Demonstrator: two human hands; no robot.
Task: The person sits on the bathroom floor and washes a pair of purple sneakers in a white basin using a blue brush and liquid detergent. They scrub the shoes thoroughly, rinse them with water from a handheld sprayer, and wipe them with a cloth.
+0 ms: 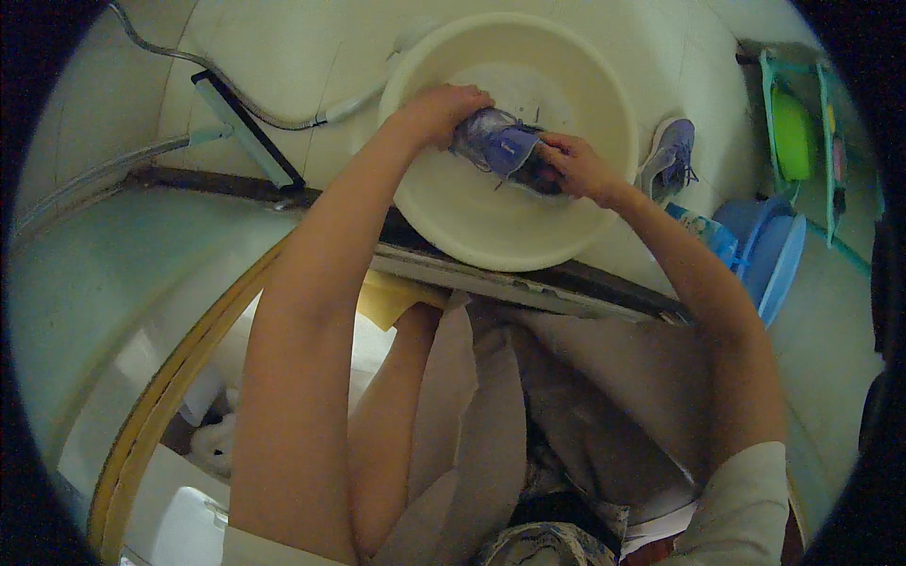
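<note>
Over a large cream basin [444, 231] I hold a purple-blue lace-up sneaker [510, 149], tilted on a slant. My left hand [453, 111] is closed round the end at upper left. At the opposite end, by the dark opening, my right hand [578, 168] grips the shoe, with part of its fingers hidden inside or behind it. The laces hang loose along the side. A matching sneaker [671, 156] rests on the floor to the right of the basin.
A metal shower hose [241, 99] and a floor squeegee [250, 132] lie at left. On the right are stacked blue basins [776, 255], a blue packet [703, 229] and a green rack [769, 123]. A dark raised sill [623, 288] runs under the basin's near side.
</note>
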